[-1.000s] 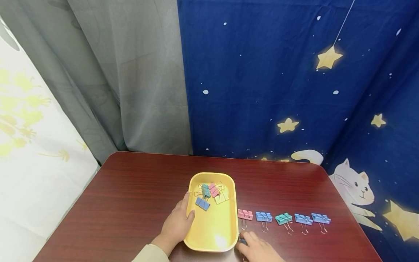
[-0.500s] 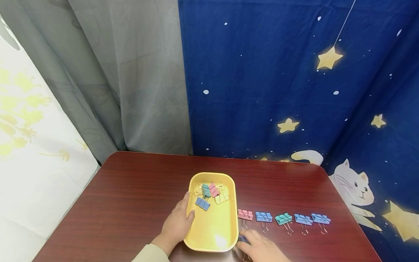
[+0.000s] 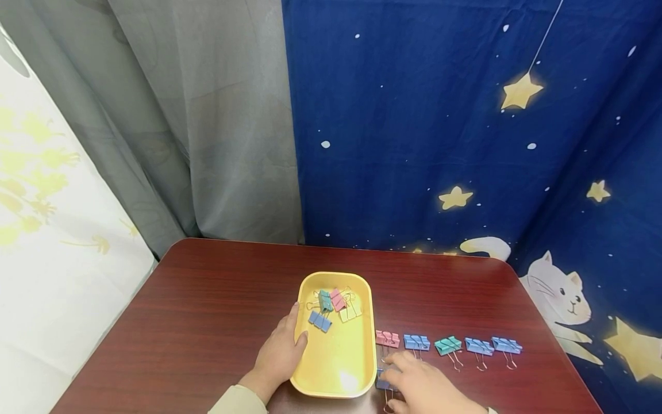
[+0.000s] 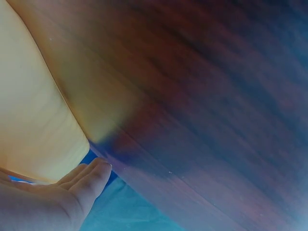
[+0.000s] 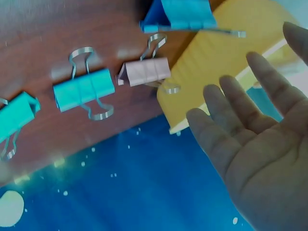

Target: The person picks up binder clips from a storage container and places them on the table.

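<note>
Five binder clips were lined up on the table, right of the yellow tray. One blue binder clip was seen just beside the tray, partly hidden overhead by the right hand, whose fingers were spread. The tray's left side was touched by the left hand, fingers straight and together.

Tabletop dark red-brown, wood-grained, far corners rounded. About midway across: yellow tray, long sides running away from near edge. Off its right wall, a row: pink clip, blue clip, green clip, second blue clip, third blue clip; last two closest together. Nearer, just beside tray: fourth blue clip, partly hidden.
</note>
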A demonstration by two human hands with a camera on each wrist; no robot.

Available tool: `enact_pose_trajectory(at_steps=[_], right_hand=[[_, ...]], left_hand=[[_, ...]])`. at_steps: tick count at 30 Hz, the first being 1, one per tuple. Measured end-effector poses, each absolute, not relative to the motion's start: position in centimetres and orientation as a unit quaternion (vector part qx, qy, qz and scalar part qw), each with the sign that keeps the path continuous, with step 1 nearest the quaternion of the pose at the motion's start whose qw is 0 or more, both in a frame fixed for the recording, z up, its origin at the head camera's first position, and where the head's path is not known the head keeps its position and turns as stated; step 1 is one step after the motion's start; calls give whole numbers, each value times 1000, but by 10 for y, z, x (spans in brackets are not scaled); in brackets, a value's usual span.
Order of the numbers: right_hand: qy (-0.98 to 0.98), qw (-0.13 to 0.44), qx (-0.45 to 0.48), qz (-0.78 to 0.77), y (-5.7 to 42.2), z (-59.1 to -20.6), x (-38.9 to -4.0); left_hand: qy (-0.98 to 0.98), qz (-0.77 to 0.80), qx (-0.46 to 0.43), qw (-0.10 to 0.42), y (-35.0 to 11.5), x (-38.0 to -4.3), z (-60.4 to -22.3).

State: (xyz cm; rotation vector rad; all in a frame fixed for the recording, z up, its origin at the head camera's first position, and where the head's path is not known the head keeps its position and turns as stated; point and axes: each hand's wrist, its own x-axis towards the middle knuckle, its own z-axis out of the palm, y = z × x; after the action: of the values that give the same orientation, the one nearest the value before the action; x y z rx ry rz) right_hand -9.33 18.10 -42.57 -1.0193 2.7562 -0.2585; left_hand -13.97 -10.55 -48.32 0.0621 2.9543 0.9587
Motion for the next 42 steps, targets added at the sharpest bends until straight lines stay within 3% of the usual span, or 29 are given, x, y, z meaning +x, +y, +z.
enact_pose_trajectory(at_steps=[4, 16, 42], right_hand=[[941, 103, -309, -90, 181, -415, -98], [943, -61, -323, -51, 177, -402, -119], [909, -64, -407, -58, 123, -407, -168]], left_hand=[[951, 309, 19, 17, -106, -140, -483], [949, 312, 18, 27, -106, -140, -482], [950, 310, 22, 18, -106, -141, -483]])
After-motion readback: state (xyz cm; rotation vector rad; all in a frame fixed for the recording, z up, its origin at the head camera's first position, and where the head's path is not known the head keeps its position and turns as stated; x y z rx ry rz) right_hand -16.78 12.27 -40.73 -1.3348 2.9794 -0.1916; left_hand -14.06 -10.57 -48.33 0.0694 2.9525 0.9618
